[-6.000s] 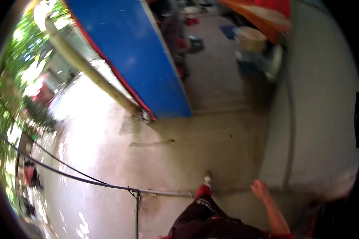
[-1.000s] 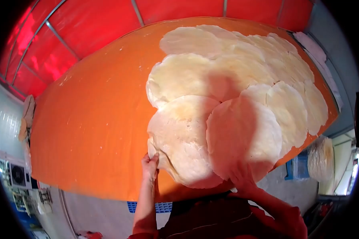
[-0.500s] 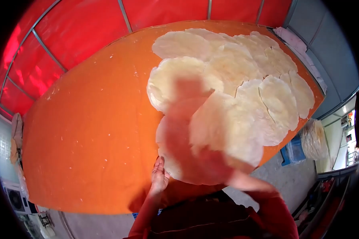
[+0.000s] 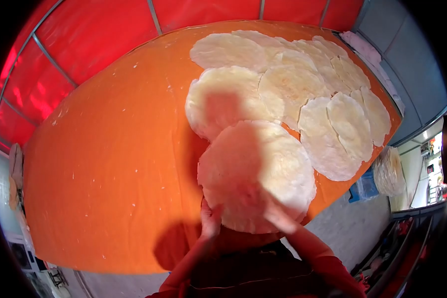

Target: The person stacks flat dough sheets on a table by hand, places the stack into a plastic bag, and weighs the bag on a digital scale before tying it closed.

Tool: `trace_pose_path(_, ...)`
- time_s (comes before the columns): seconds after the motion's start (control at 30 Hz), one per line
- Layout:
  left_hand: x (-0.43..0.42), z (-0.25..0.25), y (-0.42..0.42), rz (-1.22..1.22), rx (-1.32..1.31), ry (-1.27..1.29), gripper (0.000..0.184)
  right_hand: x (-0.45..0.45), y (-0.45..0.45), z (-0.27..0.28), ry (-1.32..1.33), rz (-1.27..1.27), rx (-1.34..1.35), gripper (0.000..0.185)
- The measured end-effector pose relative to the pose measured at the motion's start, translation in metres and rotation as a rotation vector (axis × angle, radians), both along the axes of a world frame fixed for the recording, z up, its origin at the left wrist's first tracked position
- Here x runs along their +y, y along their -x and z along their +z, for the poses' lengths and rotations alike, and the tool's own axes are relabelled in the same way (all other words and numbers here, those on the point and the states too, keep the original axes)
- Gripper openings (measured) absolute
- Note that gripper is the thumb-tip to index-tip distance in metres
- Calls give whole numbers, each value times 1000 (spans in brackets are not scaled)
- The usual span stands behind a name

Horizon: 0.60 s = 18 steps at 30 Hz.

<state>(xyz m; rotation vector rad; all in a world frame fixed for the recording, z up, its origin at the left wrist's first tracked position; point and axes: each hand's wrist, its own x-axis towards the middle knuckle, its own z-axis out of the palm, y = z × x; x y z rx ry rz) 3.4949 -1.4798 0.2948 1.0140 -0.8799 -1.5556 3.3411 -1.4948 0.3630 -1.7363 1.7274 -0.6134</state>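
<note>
A large, thin round flatbread sheet (image 4: 283,159) lies in front of me at the near edge of the orange-covered table, with its ragged rim resting partly over the sheet (image 4: 263,97) behind it. At the near left rim of the front sheet is my left hand (image 4: 211,218), its fingers and thumb closed around the edge. My right hand (image 4: 273,211) lies on the near right part of the same sheet, fingers stretched out, blurred and darkened by shadow. A shadow of my head and arms covers the middle of the sheet.
Several more overlapping flatbread sheets (image 4: 345,124) cover the right side of the orange tabletop (image 4: 109,159). Red panels (image 4: 208,12) rise behind the table. A plastic-wrapped stack (image 4: 388,171) stands near a blue crate (image 4: 361,188) at the right.
My right hand has come left and closer to my left hand. The upper sheet has slid left over the one beneath, baring orange cloth at its right side.
</note>
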Motion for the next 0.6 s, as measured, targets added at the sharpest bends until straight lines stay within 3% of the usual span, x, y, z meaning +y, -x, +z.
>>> trace_pose_path(0.07,-14,-10,-23,-42,-122,-33,44,-11,43,-8,85,-47,19,35)
trace_pose_path(0.1,-24,-29,-47,-42,-224,-33,43,-23,61,-6,295,-110,79,40)
trace_pose_path(0.13,-33,16,-62,21,-201,-173,41,-36,76,-5,504,-169,136,45)
trace_pose_path(0.2,-52,50,-118,37,-253,0,40,-56,94,-8,303,-220,402,58)
trace_pose_path(0.23,-61,64,-155,15,-459,43,40,-69,99,-23,408,-153,500,65)
trace_pose_path(0.3,-74,82,-219,-4,-478,-89,41,-95,111,-48,511,47,661,64)
trace_pose_path(0.33,-83,59,-262,-14,-550,-99,45,-109,116,-59,563,152,740,63)
trace_pose_path(0.4,-76,-21,-367,63,-1246,104,50,-141,130,-74,631,233,775,53)
trace_pose_path(0.47,-73,33,-312,360,-1670,336,50,-167,141,-82,666,305,827,48)
trace_pose_path(0.5,-72,51,-278,513,-1872,454,51,-173,140,-69,561,345,670,35)
trace_pose_path(0.53,-76,38,-260,568,-1089,285,50,-174,136,-56,417,316,662,31)
trace_pose_path(0.57,-82,58,-219,471,-834,44,40,-175,132,-39,275,289,657,28)
trace_pose_path(0.6,-85,97,-156,167,-591,150,35,-176,129,-26,133,265,653,26)
